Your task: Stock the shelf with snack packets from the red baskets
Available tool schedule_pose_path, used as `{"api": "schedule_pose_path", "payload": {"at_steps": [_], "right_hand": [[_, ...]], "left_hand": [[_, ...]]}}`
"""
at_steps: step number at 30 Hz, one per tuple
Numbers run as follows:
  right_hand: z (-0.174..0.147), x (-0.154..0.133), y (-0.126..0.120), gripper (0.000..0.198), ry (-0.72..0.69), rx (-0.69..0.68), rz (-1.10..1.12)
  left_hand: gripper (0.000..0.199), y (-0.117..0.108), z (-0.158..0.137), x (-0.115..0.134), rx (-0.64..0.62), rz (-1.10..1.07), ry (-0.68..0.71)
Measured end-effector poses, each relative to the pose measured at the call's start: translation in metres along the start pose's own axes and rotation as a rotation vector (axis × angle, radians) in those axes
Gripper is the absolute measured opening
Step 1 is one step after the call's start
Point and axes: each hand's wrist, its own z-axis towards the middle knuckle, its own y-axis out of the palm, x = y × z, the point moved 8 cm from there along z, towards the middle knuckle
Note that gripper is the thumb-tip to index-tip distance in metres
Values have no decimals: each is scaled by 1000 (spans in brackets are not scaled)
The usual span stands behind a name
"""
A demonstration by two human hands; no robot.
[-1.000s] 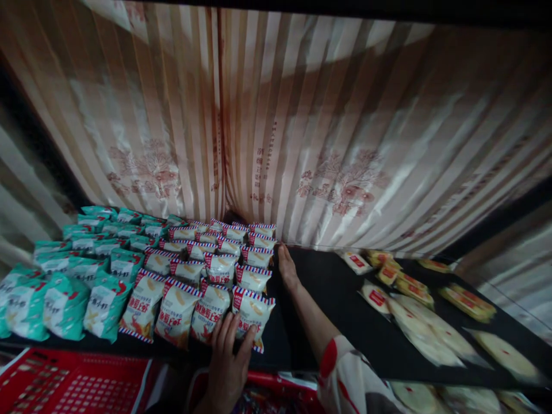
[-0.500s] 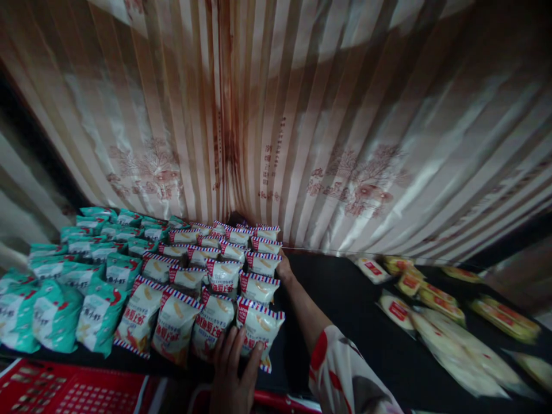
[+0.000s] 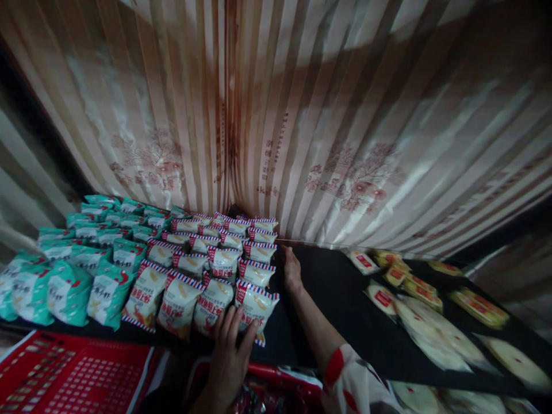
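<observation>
White snack bags (image 3: 179, 307) with red-and-blue striped edges stand upright in several rows on a black shelf (image 3: 319, 282). My left hand (image 3: 230, 351) lies against the lower front of the front-row bags at the right, with its fingers apart and around nothing. The rightmost front bag (image 3: 255, 307) touches its fingertips. Beside the right side of the rows is my right hand (image 3: 292, 269), held on edge with its fingers stretched forward. A narrow gap of black shelf shows between it and the bags. It holds nothing that I can see.
Teal snack bags (image 3: 110, 293) fill the left of the shelf. Flat packs (image 3: 425, 330) and yellow packs (image 3: 478, 307) lie at the right. A striped curtain (image 3: 345, 115) hangs behind. Red baskets (image 3: 103, 368) sit below the front edge, one holding dark packages.
My right hand has come away from the side of the bags to the right. My left hand stays at the front bags. The view has shifted, showing more of the red basket below.
</observation>
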Motion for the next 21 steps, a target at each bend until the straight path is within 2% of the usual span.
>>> {"api": "schedule_pose_path", "payload": {"at_steps": [3, 7, 11, 14, 16, 18, 21], "right_hand": [[-42, 0, -21, 62, 97, 36, 59], [-113, -18, -50, 58, 105, 69, 127], [-192, -34, -75, 53, 137, 61, 58], [-243, -34, -86, 46, 159, -17, -49], [-271, -24, -88, 41, 188, -134, -161], [-299, -7, -82, 35, 225, -359, -291], [-354, 26, -66, 23, 282, -856, -443]], "left_hand": [[44, -2, -1, 1, -15, -6, 23], [50, -6, 0, 3, -21, 13, 64], [51, -17, 4, 4, -33, -15, 58], [46, -31, -8, 8, -60, -102, 9], [41, -38, -30, 15, -149, -181, -44], [38, -38, -64, 26, -332, -290, -105], [39, -26, -136, 50, -791, -435, -218]]}}
